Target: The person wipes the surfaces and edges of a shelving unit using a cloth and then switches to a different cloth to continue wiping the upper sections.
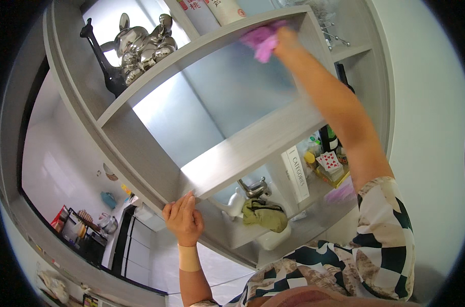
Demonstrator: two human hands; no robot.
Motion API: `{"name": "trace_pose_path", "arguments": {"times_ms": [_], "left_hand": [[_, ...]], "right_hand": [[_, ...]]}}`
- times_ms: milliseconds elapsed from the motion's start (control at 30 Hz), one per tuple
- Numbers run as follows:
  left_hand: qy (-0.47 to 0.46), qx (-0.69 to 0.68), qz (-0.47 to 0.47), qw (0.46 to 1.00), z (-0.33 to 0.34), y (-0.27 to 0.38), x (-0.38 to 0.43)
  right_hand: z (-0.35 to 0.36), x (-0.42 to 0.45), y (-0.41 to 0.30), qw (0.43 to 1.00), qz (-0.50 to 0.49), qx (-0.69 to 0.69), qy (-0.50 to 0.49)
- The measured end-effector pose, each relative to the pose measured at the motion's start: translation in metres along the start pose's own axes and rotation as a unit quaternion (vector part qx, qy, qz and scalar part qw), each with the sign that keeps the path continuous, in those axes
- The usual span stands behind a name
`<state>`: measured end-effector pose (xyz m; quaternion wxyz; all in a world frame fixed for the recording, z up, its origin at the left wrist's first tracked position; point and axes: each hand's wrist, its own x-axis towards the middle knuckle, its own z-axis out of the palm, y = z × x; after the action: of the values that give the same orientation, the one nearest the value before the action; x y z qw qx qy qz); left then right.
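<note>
My right hand (pixel 287 41) is pressed around a crumpled pink-purple cloth (pixel 264 41), blurred, in the upper right corner of an open shelf compartment. The cloth meets the underside of the grey wood-grain shelf (pixel 225 34) above it. My left hand (pixel 183 218) rests its fingers on the front left corner of the lower shelf board (pixel 251 134); whether it grips the edge is unclear. Between these two boards, frosted glass panels (pixel 217 96) back the compartment.
Above stand a shiny silver animal figurine (pixel 140 50) and a black long-necked figurine (pixel 109 76). Below are a green pouch (pixel 265 215), a white box (pixel 297 174), playing cards (pixel 329 161) and bottles (pixel 328 139). A kitchen counter (pixel 117 234) shows through the left opening.
</note>
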<state>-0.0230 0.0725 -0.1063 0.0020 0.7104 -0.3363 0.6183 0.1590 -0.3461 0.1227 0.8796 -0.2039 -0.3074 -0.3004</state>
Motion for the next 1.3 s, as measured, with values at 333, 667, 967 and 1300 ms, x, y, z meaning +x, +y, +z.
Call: {"name": "trace_pose_path", "arguments": {"times_ms": [333, 667, 967, 1300], "left_hand": [[0.006, 0.017, -0.022, 1.000, 0.000, 0.004, -0.008], [-0.012, 0.010, -0.023, 1.000, 0.000, 0.003, -0.009], [-0.009, -0.009, -0.011, 1.000, 0.002, 0.002, -0.009], [0.017, -0.023, -0.038, 0.999, -0.005, 0.002, -0.012]], "right_hand": [[0.034, -0.067, 0.003, 0.993, 0.040, 0.108, 0.007], [0.037, -0.087, 0.025, 0.947, 0.122, -0.290, -0.071], [0.001, -0.043, -0.031, 0.992, -0.101, -0.065, 0.042], [0.068, -0.050, -0.002, 0.996, -0.090, 0.008, 0.027]]}}
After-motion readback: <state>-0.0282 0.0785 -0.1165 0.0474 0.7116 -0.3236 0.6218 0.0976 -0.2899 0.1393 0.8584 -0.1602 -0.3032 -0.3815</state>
